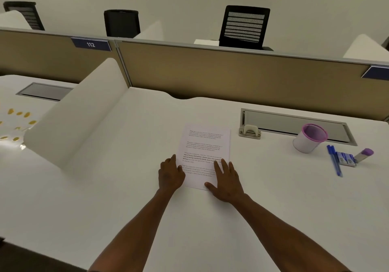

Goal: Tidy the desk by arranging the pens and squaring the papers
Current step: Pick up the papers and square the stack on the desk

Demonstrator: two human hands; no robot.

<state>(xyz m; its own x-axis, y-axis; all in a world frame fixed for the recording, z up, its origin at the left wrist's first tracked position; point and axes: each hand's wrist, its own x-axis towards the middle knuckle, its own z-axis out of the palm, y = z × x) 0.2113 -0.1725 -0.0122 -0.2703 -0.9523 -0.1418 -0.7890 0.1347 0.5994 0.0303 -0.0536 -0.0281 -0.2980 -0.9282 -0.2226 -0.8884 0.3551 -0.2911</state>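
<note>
Both hands lie flat and open on the papers [205, 153] at mid-worktop [126, 187], gripping nothing: my left hand [170, 174] at the stack's 8 o'clock edge, my right hand [226, 182] over its 5 o'clock corner. I judge uneven pressure could skew or crease the sheets. At 3 o'clock the pink-rimmed cup [309, 138] looks empty; the blue pens [334, 160] lie outside it.
</note>
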